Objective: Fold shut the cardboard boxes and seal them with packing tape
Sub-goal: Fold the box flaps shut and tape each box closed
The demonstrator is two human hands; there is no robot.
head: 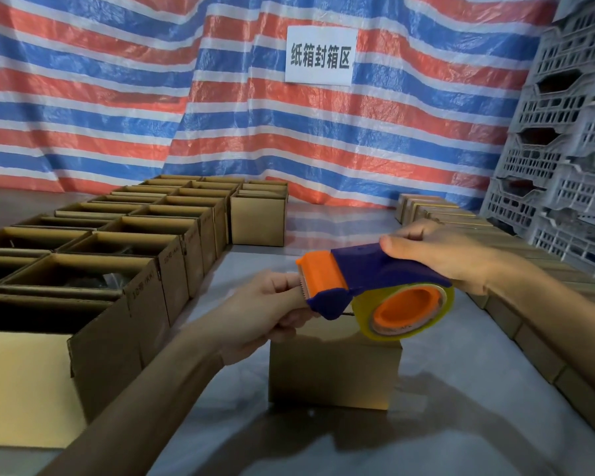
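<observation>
A small closed cardboard box [334, 371] stands on the grey table in front of me. Just above it my right hand [447, 255] grips the blue handle of a blue and orange tape dispenser [364, 280] loaded with a clear tape roll [409, 310]. My left hand [272, 310] is at the dispenser's orange front end, its fingers curled by the toothed blade; whether they pinch the tape end I cannot tell. The box top is mostly hidden behind the hand and dispenser.
Several open cardboard boxes [93, 269] stand in rows on the left. Closed boxes [516, 314] line the right edge. Grey plastic crates [564, 139] are stacked at the far right. A striped tarp with a paper sign [320, 56] hangs behind.
</observation>
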